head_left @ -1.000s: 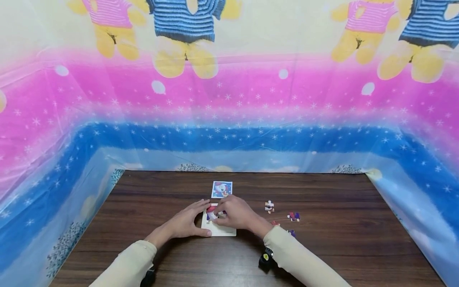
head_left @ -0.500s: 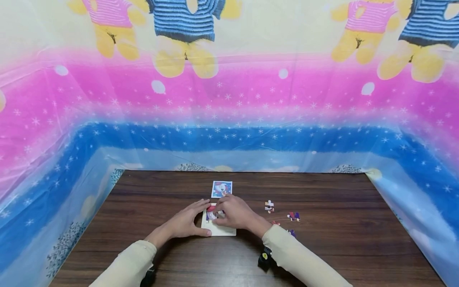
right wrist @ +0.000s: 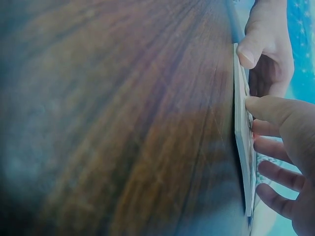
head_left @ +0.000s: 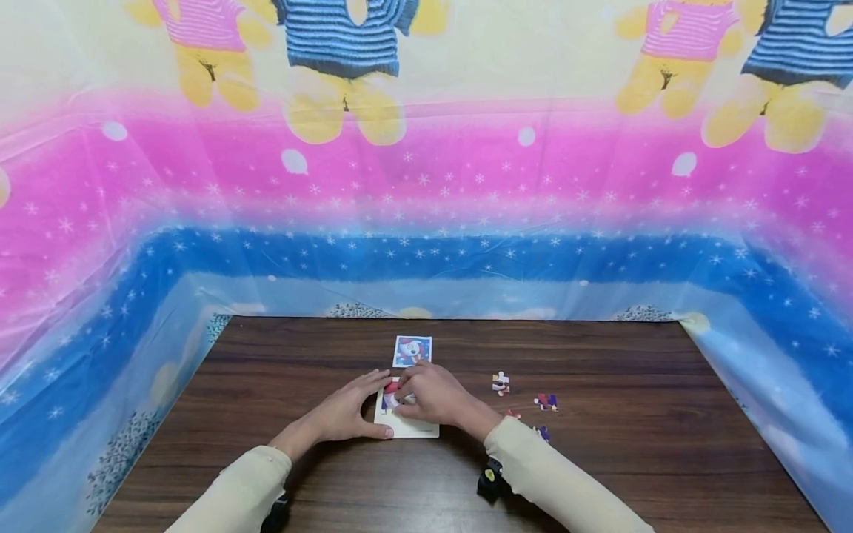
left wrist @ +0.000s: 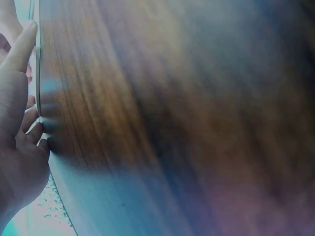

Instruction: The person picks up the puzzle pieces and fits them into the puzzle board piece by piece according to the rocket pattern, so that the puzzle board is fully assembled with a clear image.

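A small white puzzle board [head_left: 416, 431] lies on the table, with a partly filled picture of red, white and purple pieces [head_left: 389, 400]. My left hand [head_left: 340, 409] holds the board's left side, thumb on the near corner and fingers at the far corner. Over the picture, my right hand [head_left: 436, 396] has its thumb and bent fingers down on the pieces, apparently pinching a puzzle piece that the hand mostly hides. The right wrist view shows the thumb [right wrist: 261, 105] touching the low board [right wrist: 239, 118], with the other fingers spread beside it.
A square picture card [head_left: 413, 351] lies just beyond the board. To the right are several loose pieces: a white one [head_left: 500, 383], a red-purple one [head_left: 546, 402], and others [head_left: 542, 433] near the right sleeve [head_left: 553, 474]. A printed cloth [head_left: 426, 259] surrounds the dark wooden table [head_left: 633, 444].
The right hand, wrist and sleeve have shifted slightly left, and the fingertips have shifted a little over the pieces. My left hand and the loose pieces stay where they were.
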